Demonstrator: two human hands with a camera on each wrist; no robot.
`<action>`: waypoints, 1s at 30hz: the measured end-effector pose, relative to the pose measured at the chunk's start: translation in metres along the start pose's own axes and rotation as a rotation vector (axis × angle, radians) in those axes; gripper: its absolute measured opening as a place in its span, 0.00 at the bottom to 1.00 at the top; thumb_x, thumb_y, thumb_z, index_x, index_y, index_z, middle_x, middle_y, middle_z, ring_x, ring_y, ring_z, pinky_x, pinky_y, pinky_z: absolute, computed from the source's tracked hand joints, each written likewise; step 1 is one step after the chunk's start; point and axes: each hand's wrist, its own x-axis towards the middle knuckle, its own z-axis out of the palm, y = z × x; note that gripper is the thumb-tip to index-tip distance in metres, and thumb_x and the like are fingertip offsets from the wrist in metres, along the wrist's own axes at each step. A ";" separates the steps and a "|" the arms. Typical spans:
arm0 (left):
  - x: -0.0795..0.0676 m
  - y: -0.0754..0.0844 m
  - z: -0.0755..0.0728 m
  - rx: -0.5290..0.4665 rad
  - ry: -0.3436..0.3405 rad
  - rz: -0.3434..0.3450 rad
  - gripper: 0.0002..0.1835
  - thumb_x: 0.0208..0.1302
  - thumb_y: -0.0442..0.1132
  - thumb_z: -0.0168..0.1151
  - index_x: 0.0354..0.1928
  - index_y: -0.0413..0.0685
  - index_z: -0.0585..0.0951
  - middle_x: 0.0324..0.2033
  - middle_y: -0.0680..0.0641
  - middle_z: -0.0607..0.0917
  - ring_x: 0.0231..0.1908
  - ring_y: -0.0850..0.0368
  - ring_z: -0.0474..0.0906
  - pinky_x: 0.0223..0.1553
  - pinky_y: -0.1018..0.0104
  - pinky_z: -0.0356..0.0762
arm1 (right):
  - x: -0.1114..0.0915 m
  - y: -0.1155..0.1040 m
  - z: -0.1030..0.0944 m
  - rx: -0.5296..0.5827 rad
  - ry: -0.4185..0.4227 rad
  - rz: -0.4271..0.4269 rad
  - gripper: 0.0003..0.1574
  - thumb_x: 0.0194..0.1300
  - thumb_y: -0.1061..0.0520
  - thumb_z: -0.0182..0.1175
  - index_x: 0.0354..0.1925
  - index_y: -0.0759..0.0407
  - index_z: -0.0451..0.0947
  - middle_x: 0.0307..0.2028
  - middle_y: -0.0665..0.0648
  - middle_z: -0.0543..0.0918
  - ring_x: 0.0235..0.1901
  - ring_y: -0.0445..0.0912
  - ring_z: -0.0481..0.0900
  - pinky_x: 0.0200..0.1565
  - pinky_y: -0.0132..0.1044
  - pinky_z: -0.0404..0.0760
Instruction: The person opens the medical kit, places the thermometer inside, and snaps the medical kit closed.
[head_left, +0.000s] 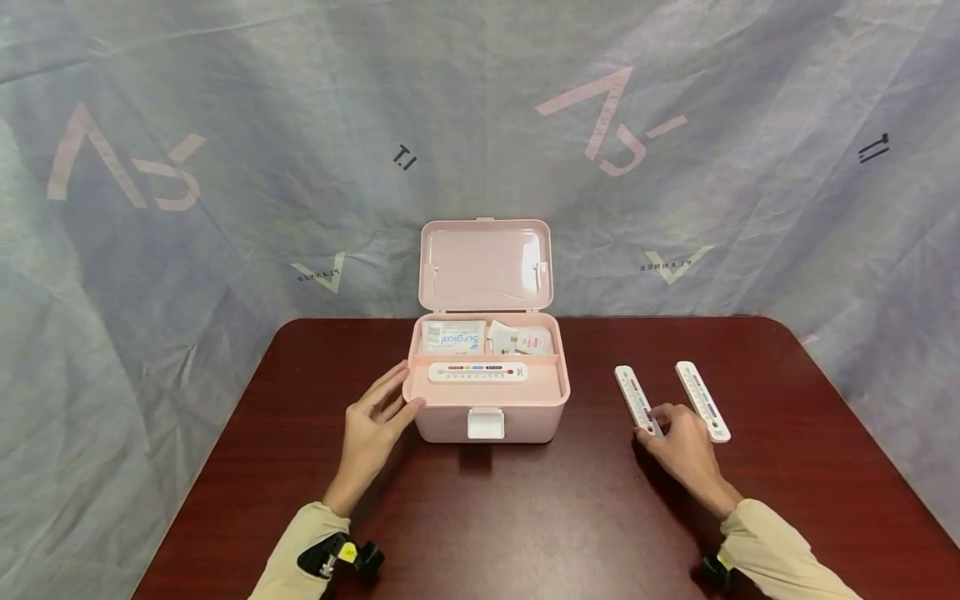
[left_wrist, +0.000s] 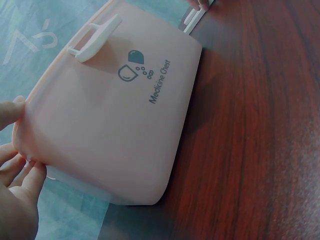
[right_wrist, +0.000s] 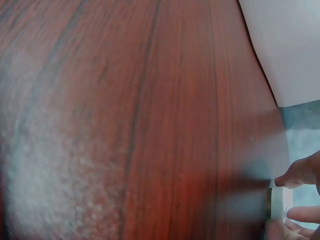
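Note:
A pink medicine chest (head_left: 442, 423) stands on the table with its lid (head_left: 483, 267) up. My left hand (head_left: 372, 433) holds its left front corner, thumb at the front rim and fingers along the side, as the left wrist view also shows. To the right of the chest, my right hand (head_left: 684, 443) pinches the near end of a white strip thermometer (head_left: 632, 387) between thumb and fingers. A second thermometer (head_left: 702, 402) lies just right of that hand. Inside the chest's front compartment lies a third thermometer (head_left: 477, 373).
Behind a divider in the chest are a surgical packet (head_left: 453, 337) and some small white packets (head_left: 519, 339). A white latch (head_left: 486, 425) hangs on the chest's front. Grey printed cloth (head_left: 360, 192) rises behind the dark red table (head_left: 525, 517).

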 end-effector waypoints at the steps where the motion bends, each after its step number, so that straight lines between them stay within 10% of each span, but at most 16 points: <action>1: 0.000 0.000 0.000 0.001 -0.001 0.001 0.28 0.54 0.24 0.67 0.58 0.25 0.72 0.61 0.33 0.70 0.62 0.45 0.67 0.55 0.54 0.69 | 0.000 0.000 0.000 -0.005 0.008 0.001 0.20 0.41 0.59 0.73 0.34 0.68 0.81 0.24 0.57 0.80 0.26 0.51 0.76 0.26 0.43 0.72; 30: -0.001 0.001 -0.001 0.009 -0.002 0.019 0.27 0.54 0.24 0.67 0.57 0.25 0.72 0.61 0.33 0.70 0.62 0.42 0.66 0.55 0.57 0.71 | -0.001 -0.013 -0.015 0.009 0.042 -0.027 0.19 0.43 0.62 0.71 0.37 0.66 0.82 0.28 0.58 0.80 0.17 0.38 0.73 0.25 0.37 0.72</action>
